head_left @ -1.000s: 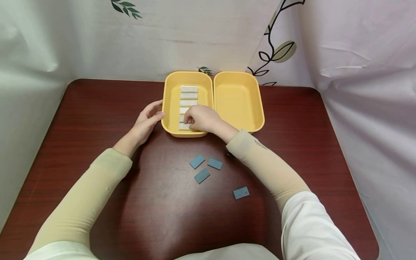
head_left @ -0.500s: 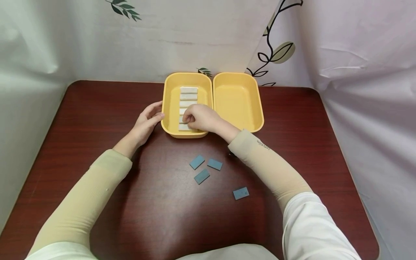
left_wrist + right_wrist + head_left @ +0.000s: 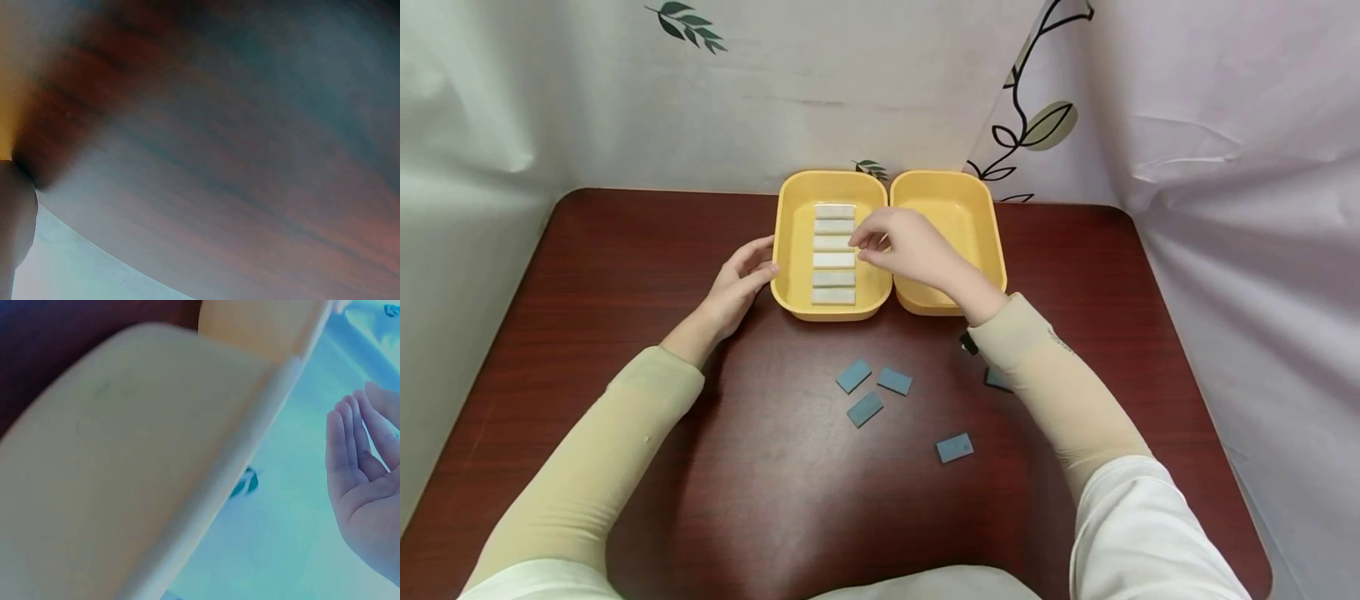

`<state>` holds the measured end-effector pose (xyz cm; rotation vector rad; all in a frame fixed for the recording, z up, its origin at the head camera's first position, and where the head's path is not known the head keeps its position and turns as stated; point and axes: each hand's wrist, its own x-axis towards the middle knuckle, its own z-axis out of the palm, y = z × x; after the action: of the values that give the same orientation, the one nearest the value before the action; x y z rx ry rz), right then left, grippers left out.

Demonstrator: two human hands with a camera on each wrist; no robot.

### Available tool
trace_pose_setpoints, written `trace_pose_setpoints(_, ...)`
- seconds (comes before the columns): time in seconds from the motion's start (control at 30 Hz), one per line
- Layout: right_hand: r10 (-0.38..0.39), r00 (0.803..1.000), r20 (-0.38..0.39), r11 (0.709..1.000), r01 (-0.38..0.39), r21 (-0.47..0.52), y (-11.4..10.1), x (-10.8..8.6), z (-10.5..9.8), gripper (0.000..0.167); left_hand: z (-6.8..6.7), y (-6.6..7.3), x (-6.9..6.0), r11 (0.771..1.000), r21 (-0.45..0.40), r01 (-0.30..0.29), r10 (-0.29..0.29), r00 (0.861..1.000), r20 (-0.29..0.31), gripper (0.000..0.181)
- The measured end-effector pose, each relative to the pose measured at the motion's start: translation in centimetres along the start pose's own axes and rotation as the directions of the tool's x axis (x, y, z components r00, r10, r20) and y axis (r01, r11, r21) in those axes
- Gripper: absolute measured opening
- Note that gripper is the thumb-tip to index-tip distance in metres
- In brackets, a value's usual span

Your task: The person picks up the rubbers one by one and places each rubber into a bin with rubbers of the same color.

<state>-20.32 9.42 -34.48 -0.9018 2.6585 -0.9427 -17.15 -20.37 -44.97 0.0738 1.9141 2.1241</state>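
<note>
Inside the left yellow tray, several pale rectangular tiles lie one behind another in a column. My left hand rests against that tray's left wall, its fingertips touching the wall and partly hidden. In the left wrist view only a fingertip shows at the edge. Raised over the inner walls of the two trays is my right hand, fingers loosely bent with nothing between them. The right wrist view also shows this hand holding nothing. Several blue-grey tiles lie on the table in front of the trays.
A second yellow tray stands beside the first, with no tiles visible in it. One blue-grey tile is partly hidden by the right sleeve. The reddish-brown table ends at a patterned cloth behind the trays.
My right hand has lifted off the nearest pale tiles and moved right and back, uncovering the whole column. My left hand stays at the tray wall.
</note>
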Motion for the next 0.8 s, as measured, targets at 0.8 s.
trace_pose_setpoints(0.8, 0.284, 0.879, -0.383, 0.954, -0.219, 0.205, 8.8, -5.0, -5.6, 0.018, 0.0, 0.0, -0.1, 1.0, -0.022, -0.006, 0.006, 1.0, -0.003, 0.057)
